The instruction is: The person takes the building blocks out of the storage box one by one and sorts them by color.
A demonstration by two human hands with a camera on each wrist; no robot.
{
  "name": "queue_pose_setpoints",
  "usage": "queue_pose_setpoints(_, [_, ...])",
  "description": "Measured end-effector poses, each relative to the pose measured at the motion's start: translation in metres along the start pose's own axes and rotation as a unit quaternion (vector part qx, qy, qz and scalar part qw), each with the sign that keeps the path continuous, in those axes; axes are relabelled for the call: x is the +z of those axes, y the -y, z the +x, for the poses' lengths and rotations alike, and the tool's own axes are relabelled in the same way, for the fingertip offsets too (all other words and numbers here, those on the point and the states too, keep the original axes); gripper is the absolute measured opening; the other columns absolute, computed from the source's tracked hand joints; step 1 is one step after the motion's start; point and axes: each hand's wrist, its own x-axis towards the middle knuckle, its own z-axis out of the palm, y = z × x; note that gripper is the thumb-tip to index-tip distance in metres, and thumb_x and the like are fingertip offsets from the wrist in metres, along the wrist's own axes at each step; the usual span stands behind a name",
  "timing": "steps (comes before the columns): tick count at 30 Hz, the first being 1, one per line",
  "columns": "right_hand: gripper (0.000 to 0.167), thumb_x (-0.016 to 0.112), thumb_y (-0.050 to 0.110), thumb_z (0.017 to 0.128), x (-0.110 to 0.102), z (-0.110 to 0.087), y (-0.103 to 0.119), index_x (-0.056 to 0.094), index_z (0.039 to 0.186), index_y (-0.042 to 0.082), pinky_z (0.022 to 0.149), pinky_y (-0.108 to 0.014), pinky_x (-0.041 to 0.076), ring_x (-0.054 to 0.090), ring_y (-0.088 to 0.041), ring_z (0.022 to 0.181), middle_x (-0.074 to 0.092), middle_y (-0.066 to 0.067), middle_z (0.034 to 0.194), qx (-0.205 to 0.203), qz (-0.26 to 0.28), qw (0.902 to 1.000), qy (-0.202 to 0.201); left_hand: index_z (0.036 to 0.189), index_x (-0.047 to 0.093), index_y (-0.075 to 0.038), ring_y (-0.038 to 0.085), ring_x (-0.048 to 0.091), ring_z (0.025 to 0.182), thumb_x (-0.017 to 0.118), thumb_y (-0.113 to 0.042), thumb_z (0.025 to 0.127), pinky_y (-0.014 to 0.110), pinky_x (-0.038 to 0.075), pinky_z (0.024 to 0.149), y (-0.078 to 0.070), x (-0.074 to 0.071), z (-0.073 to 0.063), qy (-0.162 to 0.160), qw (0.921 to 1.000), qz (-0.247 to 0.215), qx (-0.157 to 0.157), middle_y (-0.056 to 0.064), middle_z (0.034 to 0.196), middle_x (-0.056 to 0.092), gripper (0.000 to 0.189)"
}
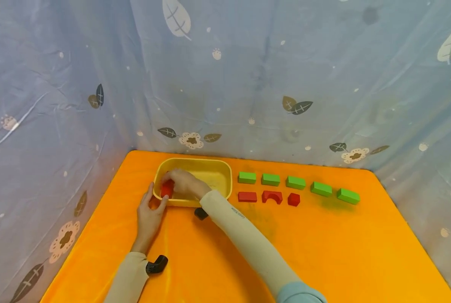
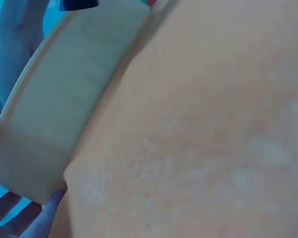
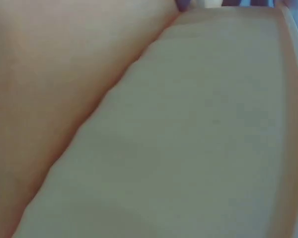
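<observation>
My right hand (image 1: 181, 182) reaches into the left part of a yellow rectangular tub (image 1: 231, 185). It holds a red block (image 1: 167, 189), partly covered by the fingers, so its full shape is hidden. At the tub's near left corner, my left hand (image 1: 149, 214) rests with fingers spread, the thumb by the front rim and the other fingers along the left end. In the left wrist view, fingers (image 2: 44, 218) touch the end of the tub (image 2: 64, 84). The right wrist view mostly shows the tub's outer wall (image 3: 179, 129).
Right of the tub, several green blocks (image 1: 271, 179) form a row on the orange tabletop (image 1: 305, 252). In front of them lie a red rectangular block (image 1: 247, 197), a red arch block (image 1: 272, 197) and a red cube (image 1: 294, 199). Patterned curtains (image 1: 248, 84) hang behind and at the sides.
</observation>
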Motion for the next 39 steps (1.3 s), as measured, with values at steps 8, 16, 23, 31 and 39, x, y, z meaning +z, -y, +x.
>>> queue_pose_setpoints(8, [0.029, 0.073, 0.004, 0.085, 0.010, -0.021, -0.016, 0.073, 0.114, 0.010, 0.086, -0.015, 0.046, 0.057, -0.013, 0.091, 0.069, 0.001, 0.106, 0.058, 0.029, 0.9979, -0.004, 0.150, 0.039, -0.003, 0.032, 0.040, 0.137, 0.072, -0.020, 0.091, 0.046, 0.032, 0.114, -0.005, 0.002, 0.000, 0.003, 0.9999, 0.013, 0.005, 0.018, 0.147, 0.045, 0.069])
queue_pose_setpoints(16, [0.031, 0.074, -0.002, 0.084, 0.006, -0.052, -0.027, 0.072, 0.114, 0.004, 0.078, -0.015, 0.054, 0.067, -0.010, 0.088, 0.071, -0.005, 0.108, 0.070, 0.177, 0.9808, -0.042, 0.150, 0.038, -0.002, 0.034, 0.040, 0.137, 0.071, -0.018, 0.091, 0.049, 0.032, 0.113, -0.007, 0.004, -0.002, 0.008, 0.9998, 0.015, 0.011, 0.020, 0.146, 0.045, 0.069])
queue_pose_setpoints(23, [0.035, 0.080, 0.008, 0.081, -0.004, -0.084, -0.034, 0.073, 0.116, 0.008, 0.083, -0.020, 0.053, 0.065, -0.014, 0.096, 0.071, -0.002, 0.106, 0.096, 0.230, 0.9639, -0.095, 0.151, 0.036, -0.005, 0.032, 0.038, 0.138, 0.071, -0.019, 0.092, 0.048, 0.031, 0.114, -0.006, 0.005, -0.002, 0.015, 0.9998, 0.013, -0.001, 0.019, 0.147, 0.044, 0.070])
queue_pose_setpoints(31, [0.037, 0.082, 0.010, 0.078, -0.018, -0.119, -0.043, 0.073, 0.114, 0.008, 0.080, -0.026, 0.054, 0.064, -0.024, 0.099, 0.071, -0.004, 0.104, 0.085, 0.241, 0.9548, -0.151, 0.153, 0.033, -0.009, 0.032, 0.034, 0.141, 0.069, -0.024, 0.093, 0.047, 0.028, 0.116, -0.004, 0.004, -0.003, 0.017, 0.9998, 0.004, -0.011, 0.017, 0.152, 0.039, 0.071])
queue_pose_setpoints(39, [0.037, 0.081, 0.007, 0.079, -0.028, -0.149, -0.067, 0.071, 0.115, 0.005, 0.082, -0.025, 0.057, 0.064, -0.018, 0.098, 0.070, -0.006, 0.110, 0.097, 0.286, 0.9380, -0.170, 0.155, 0.031, -0.012, 0.024, 0.028, 0.144, 0.067, -0.029, 0.095, 0.044, 0.026, 0.118, -0.001, 0.000, -0.007, 0.017, 0.9993, -0.012, -0.032, 0.007, 0.156, 0.033, 0.072])
